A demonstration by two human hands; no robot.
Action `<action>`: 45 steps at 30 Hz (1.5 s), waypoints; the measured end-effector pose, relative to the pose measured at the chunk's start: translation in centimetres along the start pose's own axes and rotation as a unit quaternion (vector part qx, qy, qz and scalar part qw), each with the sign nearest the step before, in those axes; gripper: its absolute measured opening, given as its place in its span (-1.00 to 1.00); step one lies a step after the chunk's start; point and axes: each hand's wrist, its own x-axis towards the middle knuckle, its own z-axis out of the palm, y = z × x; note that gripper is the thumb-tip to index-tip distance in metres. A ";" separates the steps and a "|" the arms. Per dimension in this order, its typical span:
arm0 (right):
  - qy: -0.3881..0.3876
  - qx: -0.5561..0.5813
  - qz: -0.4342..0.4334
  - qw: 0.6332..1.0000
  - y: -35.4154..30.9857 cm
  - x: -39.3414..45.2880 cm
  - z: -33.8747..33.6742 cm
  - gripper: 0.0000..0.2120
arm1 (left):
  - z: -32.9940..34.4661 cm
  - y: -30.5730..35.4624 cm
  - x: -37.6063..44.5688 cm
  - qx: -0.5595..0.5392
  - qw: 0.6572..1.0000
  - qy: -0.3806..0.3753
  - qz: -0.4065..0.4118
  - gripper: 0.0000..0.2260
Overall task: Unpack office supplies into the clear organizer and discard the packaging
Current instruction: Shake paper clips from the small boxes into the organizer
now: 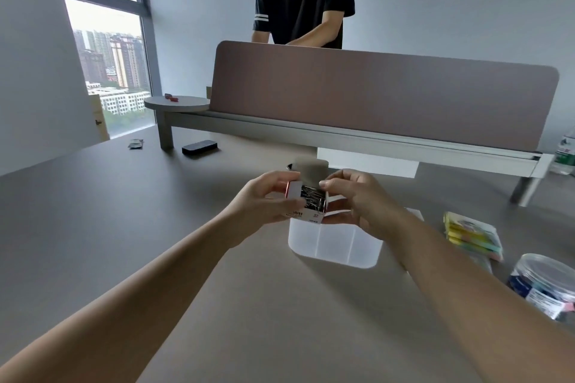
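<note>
A small cardboard box of paper clips (311, 199) is held open above the clear organizer (334, 246), its lid flap standing up and metal clips showing inside. My left hand (267, 196) grips the box's left side. On the right, my right hand (357, 199) holds it with the thumb at the top edge. The organizer is a frosted plastic tub with dividers on the brown table; its far part is hidden behind the box and my hands.
A pack of coloured sticky notes (473, 235) and a clear round tub of clips (547, 284) lie at the right. Farther off are a black case (200, 147), a small wrapper (136, 143), a desk divider (373, 99), a water bottle (564, 154) and a person behind the divider.
</note>
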 end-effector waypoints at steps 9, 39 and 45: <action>0.048 0.040 -0.050 0.997 1.0 5.2 -1.0 -0.79 | -1.0 -0.5 6.1 -0.063 0.997 0.034 -0.041 -0.84; 0.059 0.008 -0.047 0.997 3.9 4.6 -2.0 -0.77 | -1.0 -2.3 7.7 -0.137 0.987 -0.066 -0.052 -0.66; 0.066 -0.057 -0.055 0.995 3.5 4.1 -1.8 -0.80 | -0.4 -2.5 8.1 -0.150 0.985 -0.076 -0.034 -0.68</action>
